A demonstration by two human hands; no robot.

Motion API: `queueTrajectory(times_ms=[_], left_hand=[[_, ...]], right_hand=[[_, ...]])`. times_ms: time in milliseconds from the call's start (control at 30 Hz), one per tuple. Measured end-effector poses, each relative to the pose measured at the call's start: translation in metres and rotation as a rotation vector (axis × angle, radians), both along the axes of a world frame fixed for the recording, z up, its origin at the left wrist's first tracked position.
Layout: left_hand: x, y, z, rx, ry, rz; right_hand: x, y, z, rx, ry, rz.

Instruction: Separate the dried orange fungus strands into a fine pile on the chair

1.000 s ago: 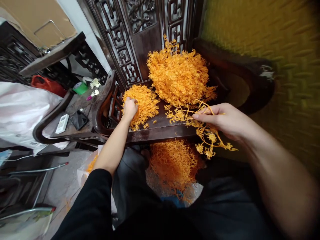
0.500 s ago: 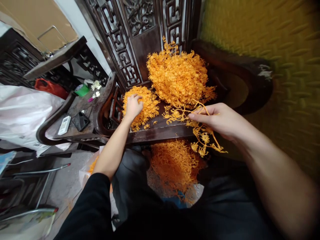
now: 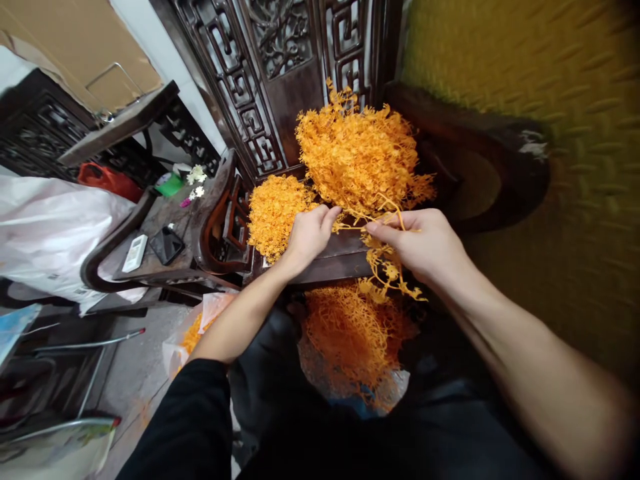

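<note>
My right hand (image 3: 417,237) pinches an orange plastic flower sprig (image 3: 385,267) between thumb and fingers. Its thin stems branch, with small blossoms dangling below the hand. At the sprig's left end, my left hand (image 3: 315,233) is closed in a pinch on a branch; its fingertips partly hide what they grip. Just left of that hand lies a low heap of loose orange blossoms (image 3: 275,210) on the dark wooden seat (image 3: 345,253). A taller bushy pile of orange sprigs (image 3: 357,153) stands behind both hands.
Between my knees is a mass of bare orange stems (image 3: 345,327) in a plastic bag. Another bag with orange pieces (image 3: 193,333) sits on the floor at left. A side table holds a white remote (image 3: 135,253) and a black object (image 3: 167,245). A carved chair back (image 3: 295,100) rises behind.
My left hand has moved right, from the blossom heap to the sprig, and closed on its end. My right hand has shifted slightly left with the sprig.
</note>
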State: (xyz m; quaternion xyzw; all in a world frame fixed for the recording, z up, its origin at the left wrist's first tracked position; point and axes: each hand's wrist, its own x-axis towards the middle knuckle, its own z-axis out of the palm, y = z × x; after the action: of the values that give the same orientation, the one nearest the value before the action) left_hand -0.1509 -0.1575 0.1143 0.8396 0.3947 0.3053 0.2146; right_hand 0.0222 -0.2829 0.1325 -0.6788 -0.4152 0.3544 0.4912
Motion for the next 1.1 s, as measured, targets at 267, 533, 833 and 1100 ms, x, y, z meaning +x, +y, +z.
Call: queueTrajectory(times_ms=[267, 533, 833, 1100], left_hand=[[0.011, 0.032, -0.004, -0.024, 0.022, 0.160], [-0.032, 0.064, 0.000, -0.517, -0.366, 0.311], [-0.049, 0.091, -0.007, -1.025, -0.661, 0.342], [-0.058, 0.114, -0.028, -0.443, -0.350, 0.506]], right_hand=[[-0.017, 0.001, 0.005, 0.050, -0.071, -0.067], [0.014, -0.011, 0.023, 0.180, 0.101, -0.362], [0.018, 0.005, -0.001, 0.167, 0.108, -0.233], [0.014, 0.009, -0.002, 0.068, -0.004, -0.159]])
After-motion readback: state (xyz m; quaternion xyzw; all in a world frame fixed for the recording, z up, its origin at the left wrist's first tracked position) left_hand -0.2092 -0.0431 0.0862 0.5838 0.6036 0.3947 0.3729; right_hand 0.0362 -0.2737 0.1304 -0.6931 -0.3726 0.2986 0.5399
